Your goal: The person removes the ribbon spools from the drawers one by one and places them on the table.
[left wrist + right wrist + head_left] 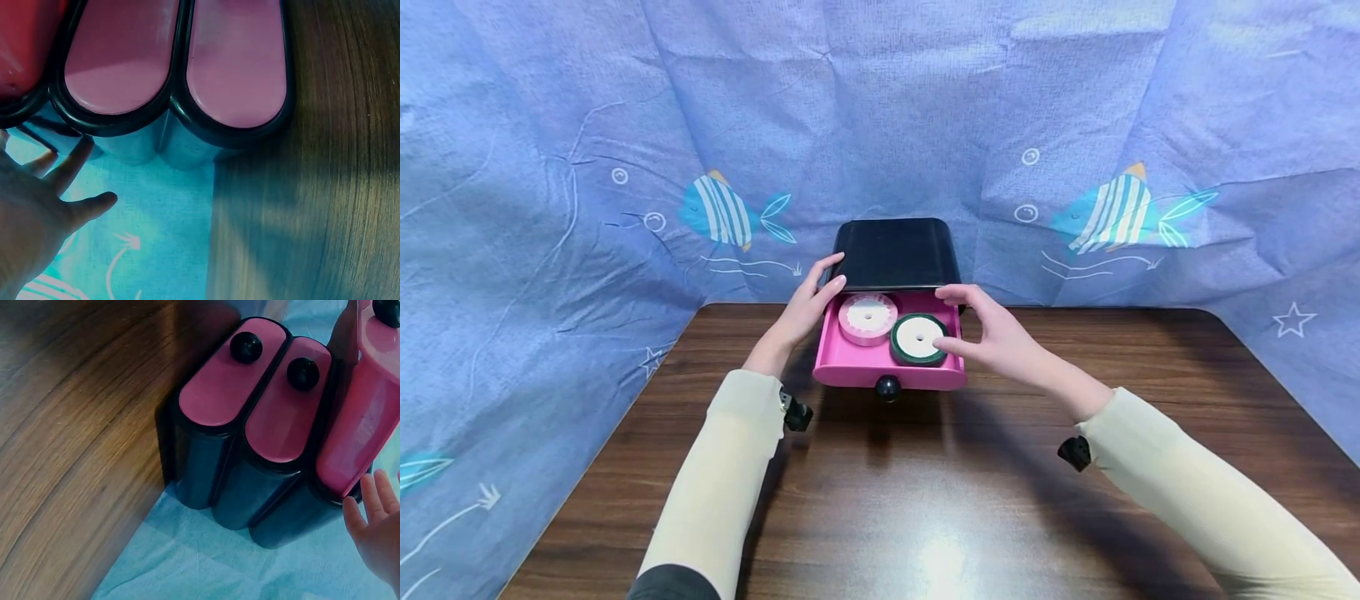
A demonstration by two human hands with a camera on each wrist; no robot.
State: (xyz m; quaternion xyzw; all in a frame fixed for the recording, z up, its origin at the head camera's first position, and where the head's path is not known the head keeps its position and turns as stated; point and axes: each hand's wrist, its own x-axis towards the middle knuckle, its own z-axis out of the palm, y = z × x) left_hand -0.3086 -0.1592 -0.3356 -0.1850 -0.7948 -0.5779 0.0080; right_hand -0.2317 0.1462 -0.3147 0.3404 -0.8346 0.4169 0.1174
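A black drawer cabinet [897, 252] stands at the back of the table, its pink top drawer [850, 373] pulled out. Inside sit two ribbon spools side by side: a pink one [859, 318] at the back left and a dark green one [910, 335] at the front right. My left hand [803, 312] rests on the cabinet's left side, fingers and thumb spread. Over the drawer's right wall reaches my right hand [992, 332], its thumb overlapping the green spool and its fingers by the cabinet's front edge. The right wrist view shows those fingers [370, 495] extended beside the cabinet.
Two lower pink drawers, one [215, 390] and another [278, 428], are closed and carry round black knobs. A blue cloth with fish prints [910, 125] hangs directly behind the cabinet. The brown wooden table [880, 467] extends in front and to both sides.
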